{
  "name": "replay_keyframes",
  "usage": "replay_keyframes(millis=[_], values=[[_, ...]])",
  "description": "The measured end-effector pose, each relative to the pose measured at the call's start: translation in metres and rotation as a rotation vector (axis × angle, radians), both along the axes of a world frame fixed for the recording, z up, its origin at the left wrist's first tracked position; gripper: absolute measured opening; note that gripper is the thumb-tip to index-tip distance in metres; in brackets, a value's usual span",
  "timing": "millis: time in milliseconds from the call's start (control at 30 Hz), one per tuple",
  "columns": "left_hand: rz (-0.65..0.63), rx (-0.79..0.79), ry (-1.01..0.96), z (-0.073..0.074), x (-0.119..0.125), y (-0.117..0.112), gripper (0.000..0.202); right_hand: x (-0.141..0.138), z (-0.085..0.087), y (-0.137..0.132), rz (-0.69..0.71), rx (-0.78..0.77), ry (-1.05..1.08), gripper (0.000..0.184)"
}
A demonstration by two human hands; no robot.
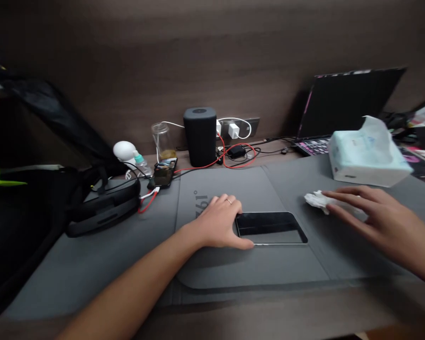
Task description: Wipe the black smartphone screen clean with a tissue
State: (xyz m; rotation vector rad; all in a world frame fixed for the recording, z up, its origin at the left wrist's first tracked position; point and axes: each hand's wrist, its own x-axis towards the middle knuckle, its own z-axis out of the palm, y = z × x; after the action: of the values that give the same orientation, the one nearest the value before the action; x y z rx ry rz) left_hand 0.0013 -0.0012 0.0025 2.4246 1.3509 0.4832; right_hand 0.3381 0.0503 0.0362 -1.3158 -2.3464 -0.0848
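Note:
A smartphone (272, 227) with a dark screen lies flat, lengthwise, on the grey mat (258, 267). My left hand (219, 222) grips its left end, thumb along the near edge and fingers at the far edge; the palm hides that end. To the right, my right hand (378, 217) holds a crumpled white tissue (318, 201) between thumb and fingers, close above the mat and apart from the phone. Behind that hand stands a pale blue tissue pack (368, 158) with one sheet sticking up.
A black speaker (200, 137), a glass jar (164, 141) and red and black cables line the wall. Another phone (164, 172) with a cable, a small dropper bottle (141, 163) and a black headset (106, 208) sit at left. An open laptop (350, 104) stands at back right.

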Motion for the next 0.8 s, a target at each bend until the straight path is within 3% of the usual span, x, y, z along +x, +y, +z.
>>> replay_keyframes(millis=[67, 200, 367, 567, 700, 800], values=[[0.005, -0.001, 0.002, 0.0, 0.0, 0.001, 0.054, 0.007, -0.013, 0.013, 0.0, 0.001, -0.052, 0.063], [0.011, -0.006, 0.0, -0.001, 0.0, 0.001, 0.054, 0.013, -0.033, 0.024, 0.043, -0.081, -0.065, 0.054], [0.01, -0.023, 0.004, -0.001, 0.001, 0.002, 0.055, 0.018, -0.041, 0.034, 0.033, -0.131, -0.077, 0.038], [0.011, -0.019, 0.015, -0.001, 0.0, 0.002, 0.053, 0.016, -0.024, 0.049, 0.063, -0.228, -0.114, 0.034], [0.007, -0.005, 0.002, 0.0, 0.0, 0.0, 0.052, 0.002, 0.001, 0.016, 0.064, -0.286, -0.005, 0.042], [0.01, -0.003, 0.003, 0.001, 0.0, -0.001, 0.051, -0.023, 0.005, -0.018, 0.202, -0.358, -0.004, 0.04]])
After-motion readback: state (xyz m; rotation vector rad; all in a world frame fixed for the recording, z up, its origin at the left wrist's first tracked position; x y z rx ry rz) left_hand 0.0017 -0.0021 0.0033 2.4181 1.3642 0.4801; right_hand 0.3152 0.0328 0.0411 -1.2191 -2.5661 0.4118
